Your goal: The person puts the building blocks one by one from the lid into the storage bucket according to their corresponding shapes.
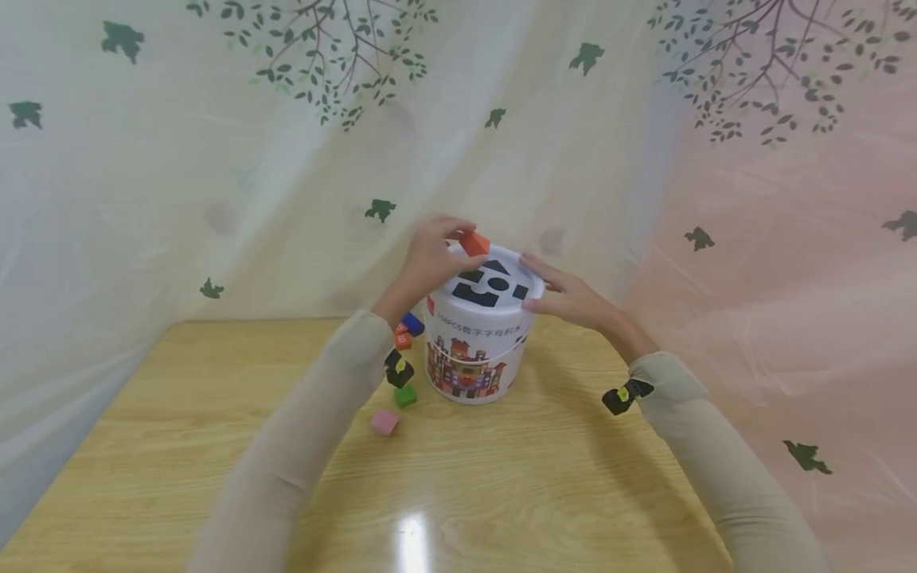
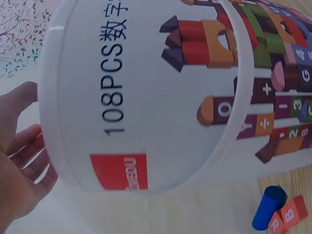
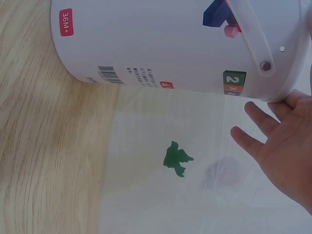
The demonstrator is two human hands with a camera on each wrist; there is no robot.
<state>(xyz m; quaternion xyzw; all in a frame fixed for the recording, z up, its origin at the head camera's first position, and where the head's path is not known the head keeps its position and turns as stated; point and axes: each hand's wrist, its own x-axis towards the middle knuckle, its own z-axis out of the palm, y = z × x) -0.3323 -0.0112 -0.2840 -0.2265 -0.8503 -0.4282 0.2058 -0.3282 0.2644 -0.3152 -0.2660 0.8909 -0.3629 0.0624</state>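
Beige fabric sleeves (image 1: 308, 430) stretch forward: left hand (image 1: 427, 259) pinches an orange-red angular block (image 1: 474, 243) at a white cylindrical bucket's (image 1: 464, 370) black-patterned lid (image 1: 517, 269), right hand (image 1: 573, 301) touches its rim, fingers extended, presumably steadying it.

There are 2 hands, 1 left hand (image 1: 430, 261) and 1 right hand (image 1: 575, 302), with 2 black wrist devices (image 1: 398, 371). 1 bucket (image 1: 476, 328) has 1 lid (image 1: 517, 275) showing 5 dark shapes (image 1: 473, 297). Blocks number at least 6: 1 orange block (image 1: 475, 243) in the left hand, and, left of the bucket, 1 pink block (image 1: 384, 422) near, 1 green block (image 1: 405, 396), then farther 2 red blocks (image 2: 295, 213) and at least 1 blue block (image 2: 265, 210).
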